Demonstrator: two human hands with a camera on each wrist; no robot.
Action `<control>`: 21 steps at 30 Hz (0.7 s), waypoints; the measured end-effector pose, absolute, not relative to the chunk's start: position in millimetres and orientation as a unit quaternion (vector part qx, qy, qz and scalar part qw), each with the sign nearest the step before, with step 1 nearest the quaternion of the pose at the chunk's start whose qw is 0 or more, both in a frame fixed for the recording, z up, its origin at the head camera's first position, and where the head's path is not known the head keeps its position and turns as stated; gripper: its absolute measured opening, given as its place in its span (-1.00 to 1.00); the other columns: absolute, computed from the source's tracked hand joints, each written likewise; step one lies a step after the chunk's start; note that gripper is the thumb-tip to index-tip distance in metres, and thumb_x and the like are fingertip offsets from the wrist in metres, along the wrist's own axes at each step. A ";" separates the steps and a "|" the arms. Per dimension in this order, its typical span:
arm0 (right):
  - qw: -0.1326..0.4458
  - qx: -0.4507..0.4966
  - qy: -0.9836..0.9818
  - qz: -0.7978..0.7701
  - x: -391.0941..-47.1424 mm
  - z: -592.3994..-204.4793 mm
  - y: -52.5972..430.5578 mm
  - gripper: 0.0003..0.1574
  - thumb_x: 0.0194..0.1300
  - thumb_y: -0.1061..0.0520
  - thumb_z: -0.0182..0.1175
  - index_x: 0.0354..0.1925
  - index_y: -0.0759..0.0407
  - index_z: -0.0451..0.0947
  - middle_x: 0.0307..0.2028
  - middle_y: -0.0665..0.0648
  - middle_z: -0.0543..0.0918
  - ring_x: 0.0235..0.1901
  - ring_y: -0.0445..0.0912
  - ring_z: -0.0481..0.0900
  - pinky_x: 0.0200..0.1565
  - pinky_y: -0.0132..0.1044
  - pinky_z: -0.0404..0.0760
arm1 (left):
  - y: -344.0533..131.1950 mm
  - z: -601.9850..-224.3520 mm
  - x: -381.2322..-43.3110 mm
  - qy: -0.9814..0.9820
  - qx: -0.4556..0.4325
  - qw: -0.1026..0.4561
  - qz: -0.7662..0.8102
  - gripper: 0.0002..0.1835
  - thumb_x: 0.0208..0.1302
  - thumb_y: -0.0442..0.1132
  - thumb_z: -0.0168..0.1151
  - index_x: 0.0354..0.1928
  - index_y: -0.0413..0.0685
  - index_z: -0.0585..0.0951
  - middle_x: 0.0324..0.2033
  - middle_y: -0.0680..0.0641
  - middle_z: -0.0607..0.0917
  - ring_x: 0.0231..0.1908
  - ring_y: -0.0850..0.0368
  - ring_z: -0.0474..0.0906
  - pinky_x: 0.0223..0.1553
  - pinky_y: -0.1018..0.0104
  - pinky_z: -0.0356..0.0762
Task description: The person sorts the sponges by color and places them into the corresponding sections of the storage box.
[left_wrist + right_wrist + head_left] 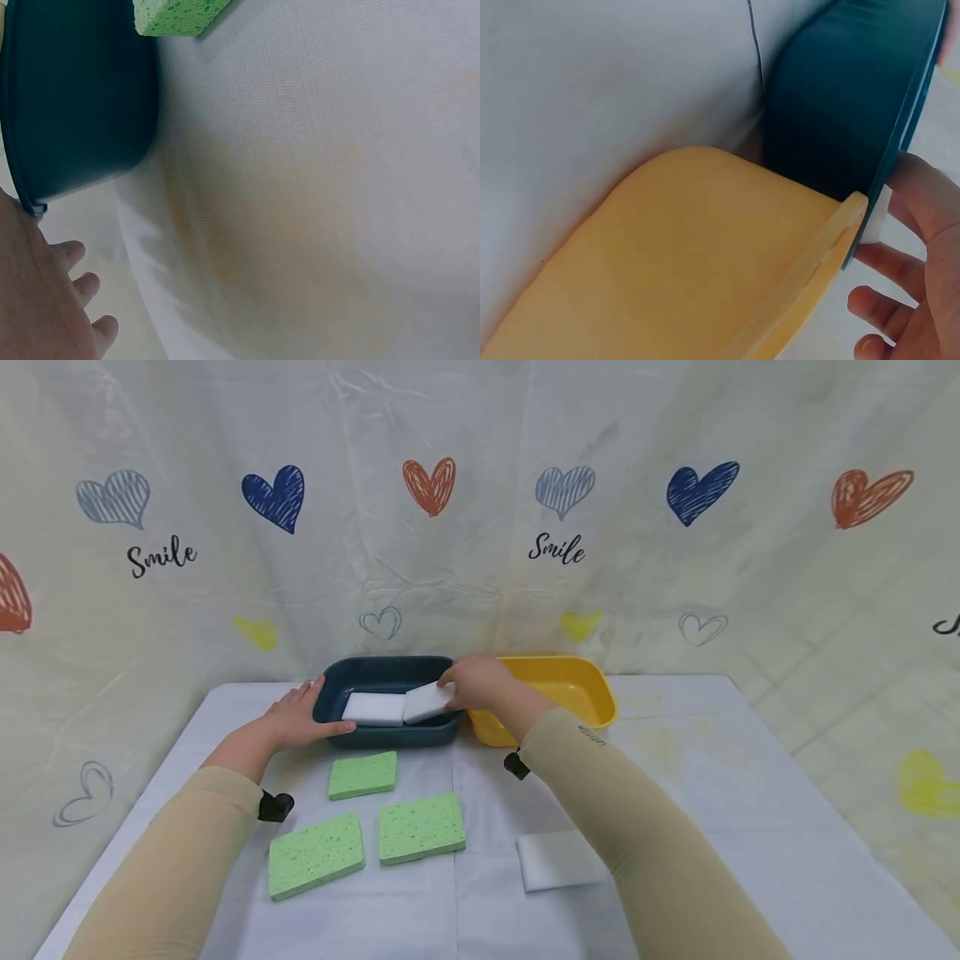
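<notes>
White block (425, 702), tilted, in dark-blue bin (393, 739)

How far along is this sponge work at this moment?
Apparently done: one white sponge lies in the dark teal basin. In hand: the right hand holds a second white sponge at that basin's right end. Probably left: a third white sponge and three green sponges on the table; no sponge shows in the yellow basin.
</notes>
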State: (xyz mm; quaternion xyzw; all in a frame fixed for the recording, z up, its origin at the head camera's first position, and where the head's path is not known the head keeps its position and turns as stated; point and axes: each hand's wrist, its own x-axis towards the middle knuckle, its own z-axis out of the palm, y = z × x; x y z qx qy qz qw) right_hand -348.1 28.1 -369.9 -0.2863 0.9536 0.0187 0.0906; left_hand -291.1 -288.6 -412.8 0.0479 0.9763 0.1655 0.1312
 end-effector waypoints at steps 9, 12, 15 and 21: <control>0.081 -0.297 0.951 0.041 -346.5 -372.5 21.9 -0.42 0.24 -0.26 0.35 0.21 -0.27 0.60 0.02 -0.02 0.60 -0.06 -0.05 0.45 0.14 -0.16 0.44 | -291.5 -418.8 -295.6 0.976 0.051 0.132 0.166 0.45 0.00 0.65 0.06 0.54 -0.28 -0.31 0.48 -0.49 -0.21 0.46 -0.48 -0.30 0.40 -0.36 -0.31; 0.079 -0.299 0.950 0.036 -346.9 -373.1 23.1 -0.38 0.23 -0.28 0.34 0.24 -0.24 0.58 0.07 0.00 0.59 -0.02 -0.03 0.47 0.17 -0.15 0.44 | -291.0 -419.6 -296.4 0.975 0.054 0.133 0.167 0.46 -0.02 0.67 0.05 0.54 -0.29 -0.31 0.48 -0.51 -0.20 0.45 -0.49 -0.29 0.39 -0.38 -0.30; 0.078 -0.301 0.950 0.018 -346.7 -373.2 25.9 -0.34 0.23 -0.28 0.34 0.27 -0.21 0.55 0.14 0.02 0.57 0.04 -0.02 0.48 0.21 -0.14 0.44 | -289.7 -417.9 -295.3 0.975 0.049 0.135 0.167 0.46 -0.03 0.67 0.06 0.54 -0.27 -0.31 0.48 -0.49 -0.19 0.46 -0.47 -0.28 0.40 -0.36 -0.27; 0.075 -0.304 0.949 -0.044 -341.7 -367.6 36.2 -0.34 0.24 -0.23 0.36 0.28 -0.16 0.55 0.18 0.09 0.54 0.07 -0.01 0.48 0.21 -0.15 0.45 | -288.0 -410.4 -290.0 0.976 0.051 0.138 0.162 0.40 0.07 0.59 0.09 0.53 -0.32 -0.30 0.47 -0.53 -0.19 0.44 -0.50 -0.28 0.38 -0.39 -0.25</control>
